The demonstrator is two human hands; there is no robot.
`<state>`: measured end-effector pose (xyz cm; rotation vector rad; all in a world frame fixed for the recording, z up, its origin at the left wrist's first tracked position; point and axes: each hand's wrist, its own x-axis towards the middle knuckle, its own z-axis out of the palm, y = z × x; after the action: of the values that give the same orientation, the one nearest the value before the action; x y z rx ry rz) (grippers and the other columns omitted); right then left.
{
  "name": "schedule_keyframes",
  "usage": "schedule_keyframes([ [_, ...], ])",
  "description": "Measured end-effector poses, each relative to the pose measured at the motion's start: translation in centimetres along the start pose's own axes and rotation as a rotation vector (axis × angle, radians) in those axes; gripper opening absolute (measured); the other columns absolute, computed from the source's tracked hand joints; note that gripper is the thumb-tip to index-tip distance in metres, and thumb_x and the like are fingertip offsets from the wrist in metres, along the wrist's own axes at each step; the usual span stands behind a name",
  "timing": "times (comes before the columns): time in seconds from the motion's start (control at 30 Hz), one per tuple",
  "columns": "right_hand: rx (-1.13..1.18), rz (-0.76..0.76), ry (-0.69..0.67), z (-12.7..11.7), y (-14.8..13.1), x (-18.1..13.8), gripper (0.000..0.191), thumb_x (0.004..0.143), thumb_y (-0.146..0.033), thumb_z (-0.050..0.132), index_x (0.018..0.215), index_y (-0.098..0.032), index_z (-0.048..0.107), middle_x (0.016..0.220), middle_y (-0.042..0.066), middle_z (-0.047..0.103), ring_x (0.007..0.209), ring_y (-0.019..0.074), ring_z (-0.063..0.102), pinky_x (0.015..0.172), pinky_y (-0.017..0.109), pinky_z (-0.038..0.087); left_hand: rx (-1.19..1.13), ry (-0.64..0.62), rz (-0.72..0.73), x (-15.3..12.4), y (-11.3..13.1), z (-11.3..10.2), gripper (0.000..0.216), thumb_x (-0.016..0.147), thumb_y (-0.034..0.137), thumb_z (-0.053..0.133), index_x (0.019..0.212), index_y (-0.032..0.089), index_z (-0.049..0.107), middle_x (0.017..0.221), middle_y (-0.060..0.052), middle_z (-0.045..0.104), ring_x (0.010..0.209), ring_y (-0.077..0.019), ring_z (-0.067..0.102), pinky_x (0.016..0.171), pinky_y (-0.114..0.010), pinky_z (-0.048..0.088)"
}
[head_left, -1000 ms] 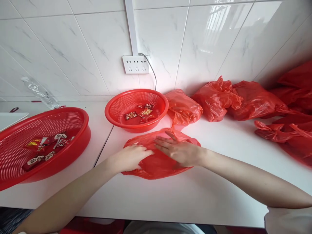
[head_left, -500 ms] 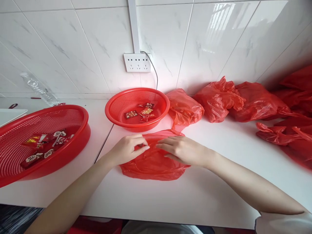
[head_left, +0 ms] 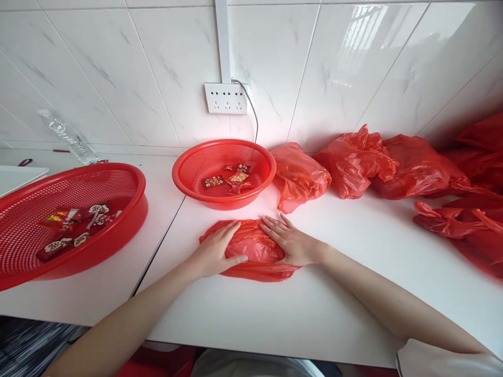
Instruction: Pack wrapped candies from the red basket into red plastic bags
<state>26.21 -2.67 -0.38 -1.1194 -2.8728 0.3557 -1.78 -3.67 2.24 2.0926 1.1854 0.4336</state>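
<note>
A red plastic bag lies bunched on the white table in front of me. My left hand rests on its left side, fingers stretched forward and thumb apart. On the bag's right side lies my right hand, its fingers spread. Both palms press on the film without gripping it. What the bag contains, if anything, is hidden. Just beyond it stands a round red plastic basket with several small wrapped packets inside.
A larger red basket with several packets is at the left. Several filled red bags line the wall to the right. A clear bottle lies at the back left, near a white tray. A socket panel is on the wall.
My hands have gone from curled fingers at the bag's middle to lying open on its two sides. The bag is more compact, its far edge drawn in. The view has shifted slightly.
</note>
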Motion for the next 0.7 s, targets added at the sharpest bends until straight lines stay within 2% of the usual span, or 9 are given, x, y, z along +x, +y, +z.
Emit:
schedule_keyframes([
  [0.07, 0.008, -0.027, 0.031, -0.9, -0.1, -0.2, 0.099, 0.079, -0.07, 0.054, 0.152, -0.01, 0.023, 0.158, 0.022, 0.012, 0.147, 0.035, 0.013, 0.116, 0.061, 0.0, -0.397, 0.126, -0.116, 0.8, 0.2, -1.2, 0.073, 0.081, 0.062, 0.056, 0.138, 0.018, 0.041, 0.14, -0.019, 0.051, 0.122, -0.0302, 0.055, 0.1, -0.045, 0.045],
  [0.13, 0.013, -0.042, 0.115, -2.6, -0.6, -0.3, 0.082, 0.085, -0.064, 0.051, 0.147, -0.014, 0.036, 0.157, 0.019, 0.02, 0.146, 0.0337, 0.017, 0.116, 0.062, 0.003, -0.847, 0.266, -0.316, 1.8, 0.5, -2.7, 0.074, 0.083, 0.066, 0.05, 0.133, 0.012, 0.04, 0.124, -0.024, 0.061, 0.095, -0.0272, 0.068, 0.077, -0.039, 0.056],
  [0.2, 0.018, -0.034, 0.231, -4.7, -1.2, -0.1, 0.064, 0.092, -0.056, 0.046, 0.142, -0.016, 0.044, 0.157, 0.016, 0.025, 0.145, 0.0311, 0.021, 0.116, 0.062, 0.008, -1.179, 0.357, -0.495, 2.7, 0.7, -4.3, 0.076, 0.081, 0.066, 0.052, 0.128, 0.006, 0.042, 0.117, -0.028, 0.063, 0.09, -0.0274, 0.07, 0.07, -0.034, 0.058],
  [0.27, 0.025, -0.027, 0.346, -7.1, -1.7, 0.1, 0.054, 0.095, -0.047, 0.046, 0.14, -0.018, 0.046, 0.156, 0.014, 0.027, 0.143, 0.0293, 0.028, 0.116, 0.06, 0.016, -1.348, 0.376, -0.558, 3.6, 0.6, -5.7, 0.072, 0.08, 0.059, 0.058, 0.123, 0.003, 0.046, 0.115, -0.03, 0.063, 0.097, -0.0297, 0.069, 0.073, -0.031, 0.059],
  [0.37, 0.057, -0.057, 0.505, -11.1, -2.2, 0.5, 0.053, 0.095, -0.039, 0.049, 0.143, -0.019, 0.039, 0.156, 0.012, 0.026, 0.141, 0.0274, 0.032, 0.114, 0.051, 0.03, -1.449, 0.298, -0.492, 4.7, 0.2, -7.0, 0.053, 0.08, 0.037, 0.062, 0.119, 0.003, 0.053, 0.116, -0.026, 0.064, 0.106, -0.0326, 0.066, 0.073, -0.027, 0.06],
  [0.43, 0.078, -0.049, 0.636, -13.4, -2.3, 0.9, 0.056, 0.095, -0.039, 0.049, 0.145, -0.02, 0.036, 0.155, 0.012, 0.028, 0.141, 0.0273, 0.032, 0.112, 0.048, 0.035, -1.472, 0.246, -0.463, 5.2, 0.0, -6.8, 0.041, 0.077, 0.022, 0.058, 0.114, 0.004, 0.057, 0.112, -0.022, 0.066, 0.105, -0.0315, 0.067, 0.072, -0.025, 0.06],
  [0.53, 0.101, 0.025, 0.775, -15.4, -2.4, 1.7, 0.05, 0.094, -0.042, 0.049, 0.14, -0.023, 0.042, 0.148, 0.011, 0.039, 0.137, 0.028, 0.039, 0.108, 0.048, 0.039, -1.442, 0.333, -0.433, 5.5, -0.1, -5.3, 0.028, 0.073, 0.012, 0.051, 0.099, 0.008, 0.06, 0.097, -0.013, 0.07, 0.088, -0.0229, 0.071, 0.071, -0.027, 0.06],
  [0.6, 0.122, 0.043, 0.765, -15.4, -2.2, 2.6, 0.041, 0.095, -0.038, 0.049, 0.133, -0.023, 0.049, 0.142, 0.01, 0.047, 0.13, 0.0273, 0.047, 0.104, 0.046, 0.043, -1.412, 0.413, -0.408, 5.2, -0.4, -4.0, 0.016, 0.073, 0.011, 0.049, 0.085, 0.013, 0.059, 0.085, -0.007, 0.07, 0.078, -0.0182, 0.07, 0.072, -0.029, 0.061],
  [0.7, 0.139, 0.014, 0.63, -14.1, -1.2, 4.2, 0.031, 0.096, -0.03, 0.046, 0.124, -0.02, 0.056, 0.128, 0.01, 0.058, 0.114, 0.0246, 0.059, 0.096, 0.041, 0.048, -1.379, 0.385, -0.387, 4.6, -0.9, -2.4, 0.008, 0.073, 0.012, 0.049, 0.075, 0.015, 0.056, 0.084, -0.006, 0.071, 0.083, -0.0188, 0.069, 0.079, -0.034, 0.059],
])
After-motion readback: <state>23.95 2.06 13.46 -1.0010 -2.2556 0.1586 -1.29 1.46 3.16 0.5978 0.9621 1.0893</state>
